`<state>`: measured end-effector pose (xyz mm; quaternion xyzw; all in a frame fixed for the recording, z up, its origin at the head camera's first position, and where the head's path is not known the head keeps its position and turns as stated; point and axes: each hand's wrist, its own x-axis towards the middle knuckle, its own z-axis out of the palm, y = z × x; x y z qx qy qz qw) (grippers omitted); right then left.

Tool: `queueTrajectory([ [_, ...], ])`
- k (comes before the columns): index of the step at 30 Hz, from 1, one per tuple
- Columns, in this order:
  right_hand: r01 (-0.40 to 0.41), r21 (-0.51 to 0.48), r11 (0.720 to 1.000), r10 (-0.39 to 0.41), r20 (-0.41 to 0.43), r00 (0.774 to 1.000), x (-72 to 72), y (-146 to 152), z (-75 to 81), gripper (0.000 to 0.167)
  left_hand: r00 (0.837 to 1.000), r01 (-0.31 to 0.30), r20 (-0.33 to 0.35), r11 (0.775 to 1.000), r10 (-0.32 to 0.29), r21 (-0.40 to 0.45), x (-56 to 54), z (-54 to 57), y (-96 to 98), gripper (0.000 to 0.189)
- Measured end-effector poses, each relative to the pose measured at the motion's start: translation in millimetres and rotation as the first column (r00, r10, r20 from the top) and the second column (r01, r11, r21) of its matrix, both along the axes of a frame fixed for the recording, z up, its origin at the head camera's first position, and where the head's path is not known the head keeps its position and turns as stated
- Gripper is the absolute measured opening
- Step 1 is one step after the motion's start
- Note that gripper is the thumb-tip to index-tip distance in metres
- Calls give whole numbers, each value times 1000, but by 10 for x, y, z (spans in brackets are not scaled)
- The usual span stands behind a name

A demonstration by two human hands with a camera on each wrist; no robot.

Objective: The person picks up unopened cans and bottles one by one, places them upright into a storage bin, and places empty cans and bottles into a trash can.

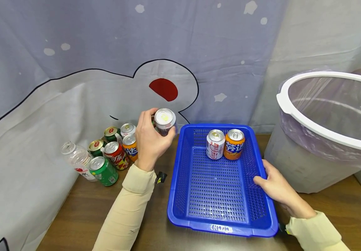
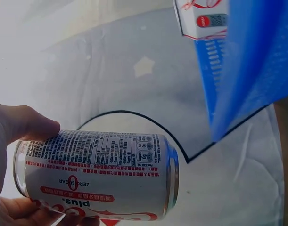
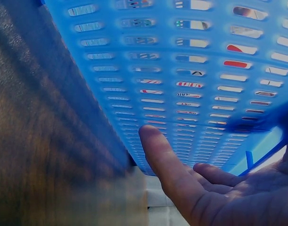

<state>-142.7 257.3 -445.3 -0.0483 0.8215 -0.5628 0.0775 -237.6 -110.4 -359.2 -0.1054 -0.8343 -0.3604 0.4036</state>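
Pale yellow sleeves (image 1: 122,216) reach in from the near edge, and both hands are occupied. Thumb and fingers of the left hand (image 1: 150,141) curl round a white Coca-Cola Plus can (image 1: 164,118), which hangs in the air just left of the far left corner of a blue perforated plastic basket (image 1: 215,190). The right hand (image 1: 277,188) pinches that basket's right rim, thumb over the inner side and fingers against the outer wall.

Inside the basket, near its far end, a white Coca-Cola can (image 1: 215,145) and an orange Fanta can (image 1: 234,145) stand upright side by side. Left of the left hand, more drinks crowd together on the brown table (image 1: 70,219): a silver-topped can (image 1: 128,129), a second Fanta can (image 1: 130,146), a red can (image 1: 116,156), two dark green cans (image 1: 97,147), a bright green can (image 1: 104,171) and, outermost, a clear plastic bottle (image 1: 79,162). Right of the basket stands a white-rimmed bin (image 1: 296,167) with a translucent liner (image 1: 328,151); a printed cloth (image 1: 227,45) hangs behind.
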Motion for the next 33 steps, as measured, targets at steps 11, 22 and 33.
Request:
queueTrajectory([
  [11,0,-12,1000,0,18,1000,9,-1,19,60,997,71,-20,997,-71,7,17,82,191,59],
  [22,4,-2,1000,-4,13,1000,11,-17,26,61,994,108,21,994,-108,-22,-11,51,380,58],
  [33,10,11,1000,-10,1,1000,10,-15,14,59,974,165,177,975,-138,-150,-120,-29,504,56],
])
